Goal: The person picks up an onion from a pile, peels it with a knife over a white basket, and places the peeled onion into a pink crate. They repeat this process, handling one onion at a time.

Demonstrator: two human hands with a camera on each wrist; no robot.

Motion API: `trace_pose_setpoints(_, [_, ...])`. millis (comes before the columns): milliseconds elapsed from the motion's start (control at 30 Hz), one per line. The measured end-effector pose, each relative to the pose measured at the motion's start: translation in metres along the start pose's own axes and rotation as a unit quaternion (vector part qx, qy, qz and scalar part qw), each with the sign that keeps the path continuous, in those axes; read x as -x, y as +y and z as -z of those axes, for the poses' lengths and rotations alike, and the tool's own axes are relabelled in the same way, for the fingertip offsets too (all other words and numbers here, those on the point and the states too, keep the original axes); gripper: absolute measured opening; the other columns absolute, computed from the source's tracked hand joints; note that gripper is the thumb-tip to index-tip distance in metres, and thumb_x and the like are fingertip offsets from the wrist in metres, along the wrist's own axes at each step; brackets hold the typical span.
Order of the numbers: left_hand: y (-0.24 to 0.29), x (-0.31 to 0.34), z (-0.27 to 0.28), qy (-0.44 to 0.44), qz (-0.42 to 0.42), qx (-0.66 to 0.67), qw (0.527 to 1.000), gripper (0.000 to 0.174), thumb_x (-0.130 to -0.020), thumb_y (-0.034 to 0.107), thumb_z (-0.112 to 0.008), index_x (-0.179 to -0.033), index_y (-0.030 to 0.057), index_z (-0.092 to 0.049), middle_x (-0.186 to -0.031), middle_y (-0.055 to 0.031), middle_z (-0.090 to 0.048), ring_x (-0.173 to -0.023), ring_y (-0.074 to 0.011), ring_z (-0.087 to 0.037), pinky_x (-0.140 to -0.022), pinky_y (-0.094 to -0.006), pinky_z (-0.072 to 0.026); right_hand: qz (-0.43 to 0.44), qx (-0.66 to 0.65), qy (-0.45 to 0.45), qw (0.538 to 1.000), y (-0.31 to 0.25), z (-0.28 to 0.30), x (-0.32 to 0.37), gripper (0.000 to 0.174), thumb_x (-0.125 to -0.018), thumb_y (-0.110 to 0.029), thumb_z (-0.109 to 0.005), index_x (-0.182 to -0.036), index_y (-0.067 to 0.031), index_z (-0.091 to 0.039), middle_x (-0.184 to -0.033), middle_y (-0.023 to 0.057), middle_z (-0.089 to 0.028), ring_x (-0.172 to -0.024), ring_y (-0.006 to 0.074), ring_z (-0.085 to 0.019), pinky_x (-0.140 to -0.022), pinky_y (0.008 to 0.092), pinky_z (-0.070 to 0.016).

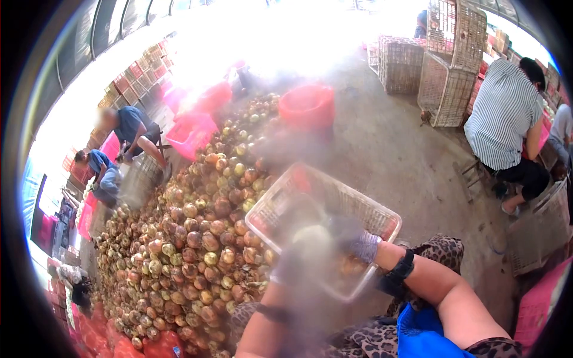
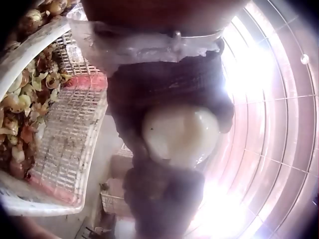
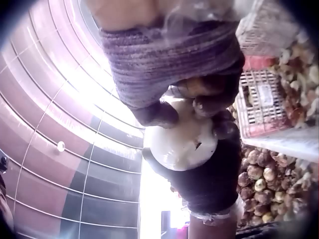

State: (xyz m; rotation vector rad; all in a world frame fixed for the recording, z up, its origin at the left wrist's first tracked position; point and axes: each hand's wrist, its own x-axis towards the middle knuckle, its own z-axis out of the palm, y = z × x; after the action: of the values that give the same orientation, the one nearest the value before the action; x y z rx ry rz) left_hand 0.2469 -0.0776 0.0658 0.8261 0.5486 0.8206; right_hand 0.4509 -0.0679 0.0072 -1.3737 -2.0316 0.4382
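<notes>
A pale, peeled onion (image 3: 182, 144) sits between both gloved hands, glossy and wet-looking, with a small dark spot on it. My left hand (image 2: 169, 79), in a dark knit glove, grips it; in the right wrist view that hand cups it from below. My right hand (image 3: 169, 57), in a purple-grey knit glove, pinches the onion from above with thumb and fingertips. Something brownish (image 3: 204, 85) shows inside the right palm, its kind hidden by the fingers. Haze blurs the onion and hands in the head view, above a white plastic crate (image 1: 382, 218) holding peelings.
A large heap of unpeeled onions (image 1: 203, 244) lies to the left. Beyond stand a red tub (image 1: 307, 104) and a pink basket (image 1: 194, 134). Stacked crates (image 1: 447, 83) rise at the back right. People sit at both sides, one in a striped shirt (image 1: 501, 113).
</notes>
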Motion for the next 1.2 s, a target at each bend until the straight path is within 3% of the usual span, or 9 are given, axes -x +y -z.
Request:
trace_pose_setpoints(133, [0.001, 0.018, -0.002, -0.003, 0.025, 0.104, 0.994, 0.069, -0.074, 0.043, -0.068, -0.125, 0.0024, -0.045, -0.116, -0.012, -0.056, -0.106, -0.0253, -0.055, -0.093, -0.0372, -0.0452, 0.131, 0.144, 0.026, 0.98, -0.011, -0.022, 0.012, 0.027, -0.085, -0.006, -0.05, -0.111, -0.0043, -0.056, -0.098, 0.0079, -0.058, -0.082, 0.0187, -0.058, -0.075, 0.0316, -0.0468])
trace_pose_setpoints(233, [-0.004, 0.035, -0.006, -0.047, 0.002, 0.234, 0.971, 0.069, -0.076, 0.048, -0.064, -0.124, 0.0021, -0.046, -0.117, -0.013, -0.055, -0.106, -0.0257, -0.055, -0.093, -0.0376, -0.0453, -0.102, -0.461, 0.03, 0.881, -0.104, 0.027, 0.005, 0.025, -0.083, -0.004, -0.056, -0.108, -0.0046, -0.057, -0.088, 0.0023, -0.057, -0.078, 0.0101, -0.055, -0.067, 0.0256, -0.0484])
trace_pose_setpoints(300, [-0.001, 0.048, -0.013, -0.029, -0.052, 0.172, 0.983, 0.07, -0.078, 0.055, -0.057, -0.123, 0.0013, -0.047, -0.117, -0.0134, -0.056, -0.105, -0.0264, -0.056, -0.094, -0.038, -0.0451, -0.037, -0.287, 0.028, 0.957, -0.116, 0.044, 0.002, 0.027, -0.078, -0.008, -0.066, -0.104, -0.0046, -0.057, -0.083, -0.0008, -0.057, -0.071, 0.0071, -0.053, -0.061, 0.0234, -0.0485])
trace_pose_setpoints(500, [0.052, 0.132, -0.034, 0.169, -0.135, 0.256, 0.942, 0.072, -0.086, 0.064, -0.039, -0.123, 0.0037, -0.048, -0.118, -0.0127, -0.056, -0.104, -0.0287, -0.055, -0.09, -0.0445, -0.0464, -0.113, -0.372, -0.042, 0.92, -0.087, 0.045, -0.002, 0.019, -0.077, -0.009, -0.063, -0.096, -0.0088, -0.06, -0.078, -0.0026, -0.055, -0.063, 0.006, -0.049, -0.051, 0.0218, -0.0403])
trace_pose_setpoints(567, [0.078, 0.204, -0.003, 0.241, -0.235, -0.025, 0.941, 0.067, -0.083, 0.065, -0.045, -0.121, 0.0106, -0.051, -0.11, -0.009, -0.061, -0.098, -0.0285, -0.058, -0.081, -0.0419, -0.0505, -0.154, -0.303, -0.064, 0.938, -0.073, 0.047, -0.006, 0.007, -0.082, -0.016, -0.063, -0.082, -0.0104, -0.059, -0.069, -0.0047, -0.049, -0.06, 0.0058, -0.043, -0.051, 0.0238, -0.0368])
trace_pose_setpoints(600, [0.099, 0.249, 0.01, 0.219, -0.219, 0.239, 0.92, 0.064, -0.081, 0.064, -0.049, -0.119, 0.0122, -0.052, -0.108, -0.01, -0.062, -0.096, -0.0273, -0.059, -0.078, -0.0419, -0.0514, -0.07, -0.209, -0.002, 0.975, -0.048, 0.031, -0.008, 0.011, -0.083, -0.018, -0.063, -0.077, -0.0107, -0.058, -0.067, -0.0047, -0.046, -0.06, 0.0062, -0.04, -0.052, 0.0247, -0.0351])
trace_pose_setpoints(700, [0.117, 0.411, 0.033, 0.385, -0.356, 0.07, 0.848, 0.064, -0.08, 0.06, -0.052, -0.119, 0.009, -0.054, -0.112, -0.011, -0.061, -0.099, -0.0286, -0.061, -0.079, -0.0458, -0.0529, -0.11, -0.238, 0.006, 0.965, -0.003, 0.009, -0.002, 0.017, -0.082, -0.022, -0.067, -0.083, -0.0065, -0.061, -0.067, -0.0024, -0.051, -0.063, 0.0102, -0.045, -0.056, 0.0291, -0.0409])
trace_pose_setpoints(933, [0.028, 0.728, 0.088, 0.733, -0.143, -0.175, 0.642, 0.029, -0.082, 0.027, -0.062, -0.098, 0.0023, -0.062, -0.086, -0.0078, -0.064, -0.075, -0.0195, -0.063, -0.066, -0.0335, -0.0532, -0.31, -0.172, -0.112, 0.928, -0.041, 0.0, 0.013, 0.025, -0.08, -0.034, -0.07, -0.085, -0.0111, -0.06, -0.059, -0.0042, -0.043, -0.042, 0.0076, -0.038, -0.036, 0.026, -0.033])
trace_pose_setpoints(1200, [0.084, 0.579, 0.15, 0.725, -0.159, -0.226, 0.631, 0.022, -0.084, 0.026, -0.063, -0.096, 0.0062, -0.062, -0.088, -0.0042, -0.064, -0.078, -0.0146, -0.063, -0.07, -0.0261, -0.0495, -0.297, -0.182, -0.129, 0.928, -0.035, -0.029, 0.013, 0.019, -0.084, -0.029, -0.066, -0.087, -0.0116, -0.057, -0.053, -0.0044, -0.043, -0.036, 0.007, -0.039, -0.032, 0.0249, -0.0315])
